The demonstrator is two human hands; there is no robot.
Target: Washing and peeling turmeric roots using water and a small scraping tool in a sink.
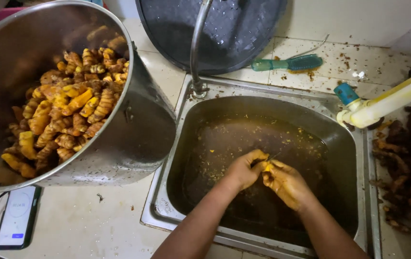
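Both hands meet over the middle of a steel sink (200, 103) holding murky brown water flecked with peel. The left hand (244, 169) is curled nearly closed, its fingers wrapped around one end of a small turmeric piece (266, 167), of which only a bright yellow-orange patch shows between the two hands. The right hand (287, 183), stained deep yellow, is likewise folded tight, pinching the same piece from the other side; a thin dark sliver sticks up just above it, too small to tell what it is. Up and to the left of the left hand, on the pale counter, a large steel pot (138, 129) tilts toward the camera, filled with peeled, knobbly, ringed roots of vivid orange-yellow. Beyond the hands a curved faucet (196, 48) rises from the sink's rim, with a green-handled brush (288, 63) lying farther back. To the right of the right hand lies a heap of dark brown unpeeled roots (397, 168). A phone (17, 217) lies below the pot.
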